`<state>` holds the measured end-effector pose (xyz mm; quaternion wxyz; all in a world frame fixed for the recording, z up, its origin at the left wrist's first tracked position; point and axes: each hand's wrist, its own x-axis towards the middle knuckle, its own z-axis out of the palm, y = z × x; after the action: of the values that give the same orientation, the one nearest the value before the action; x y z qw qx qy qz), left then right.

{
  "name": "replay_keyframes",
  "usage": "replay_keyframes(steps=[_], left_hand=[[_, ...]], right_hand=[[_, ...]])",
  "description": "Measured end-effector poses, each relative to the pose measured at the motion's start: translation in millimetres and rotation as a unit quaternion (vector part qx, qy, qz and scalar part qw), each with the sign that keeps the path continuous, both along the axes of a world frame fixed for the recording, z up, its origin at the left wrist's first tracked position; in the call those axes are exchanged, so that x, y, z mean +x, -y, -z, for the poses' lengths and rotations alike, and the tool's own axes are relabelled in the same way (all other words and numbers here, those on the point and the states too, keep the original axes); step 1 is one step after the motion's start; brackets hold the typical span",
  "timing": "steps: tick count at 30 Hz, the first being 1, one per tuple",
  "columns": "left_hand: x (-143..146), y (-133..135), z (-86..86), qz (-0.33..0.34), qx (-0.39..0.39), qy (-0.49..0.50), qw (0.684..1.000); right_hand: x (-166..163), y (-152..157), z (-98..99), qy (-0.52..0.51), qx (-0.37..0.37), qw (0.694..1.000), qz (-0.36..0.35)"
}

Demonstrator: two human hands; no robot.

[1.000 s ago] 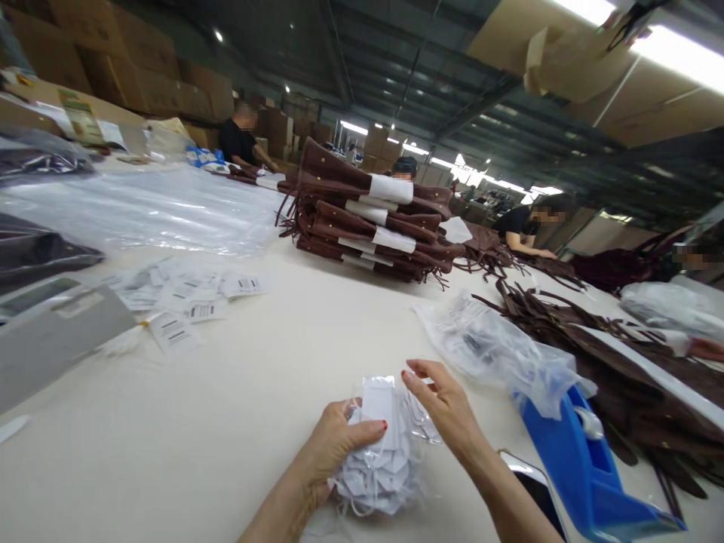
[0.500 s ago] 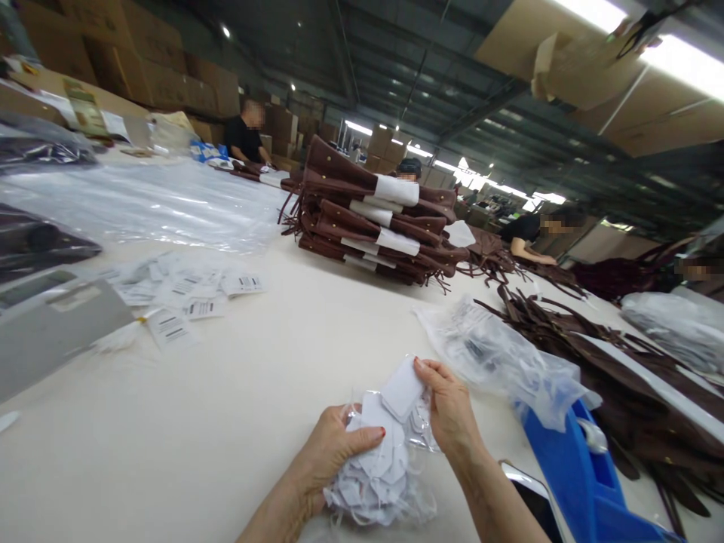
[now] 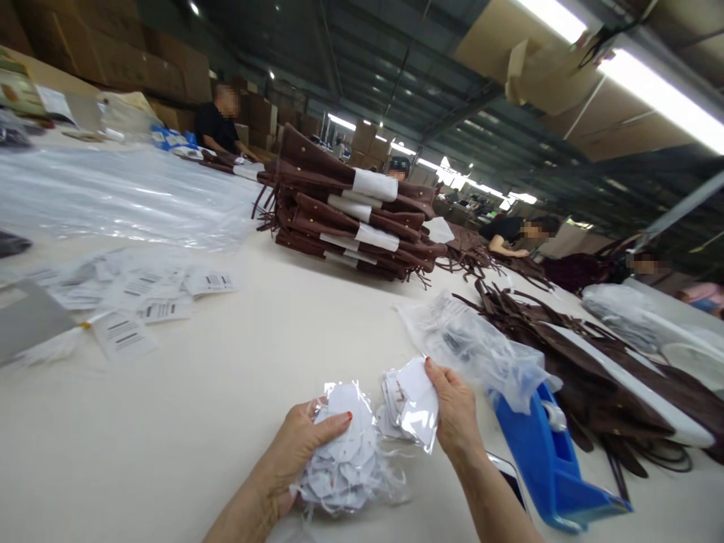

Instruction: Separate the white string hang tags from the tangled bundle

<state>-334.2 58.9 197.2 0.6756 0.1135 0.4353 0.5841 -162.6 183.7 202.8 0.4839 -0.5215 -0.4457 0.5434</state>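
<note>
Your left hand (image 3: 297, 445) is wrapped around a messy bunch of white tags (image 3: 339, 467), thumb pressed across the top and fingers curled under it. Your right hand (image 3: 455, 411) is pinched shut on a clear bag of tags (image 3: 410, 400), thumb on the near face, the other fingers hidden behind the plastic. The bag sits just right of the bunch, with a small gap between them, both lifted a bit off the white table (image 3: 254, 362).

Crowding you from the right of the bunch: a blue tape dispenser (image 3: 551, 460) almost against your right wrist, with a crumpled plastic bag (image 3: 480, 347) draped over its top. Past that there's a heap of brown straps (image 3: 571, 339). Straight behind the bunch stands a stack of brown bags (image 3: 351, 211) with white wraps. Far left of the bunch, loose barcode labels (image 3: 147, 294) are scattered, and clear plastic sheeting (image 3: 124, 196) lies behind those. Other people work at the far end.
</note>
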Motion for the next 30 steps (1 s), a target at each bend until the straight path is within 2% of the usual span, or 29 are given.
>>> replay_keyframes(steps=[6,11,15,18,22,30], left_hand=[[-1.0,1.1,-7.0,-0.009,-0.004,0.008,1.0],[-3.8,2.5,-14.8,-0.031,-0.017,0.01,0.999],[-5.8,2.4,-14.6,-0.041,-0.022,0.004,0.999],[-6.4,1.1,-8.1,-0.042,-0.016,0.006,0.999],[-6.7,-0.4,1.7,-0.037,0.008,0.015,0.999],[-6.1,0.0,4.9,-0.039,0.008,0.013,0.999]], right_hand=[[1.8,-2.0,-2.7,0.117,0.054,0.992,-0.01],[17.5,-19.1,0.3,0.302,0.119,0.946,-0.015],[28.8,-27.7,8.2,0.365,0.122,0.922,-0.036],[30.7,-29.1,7.2,0.365,0.12,0.922,-0.049],[26.2,-30.0,0.2,0.327,0.1,0.938,-0.058],[19.1,-25.2,4.7,0.175,-0.007,0.983,-0.062]])
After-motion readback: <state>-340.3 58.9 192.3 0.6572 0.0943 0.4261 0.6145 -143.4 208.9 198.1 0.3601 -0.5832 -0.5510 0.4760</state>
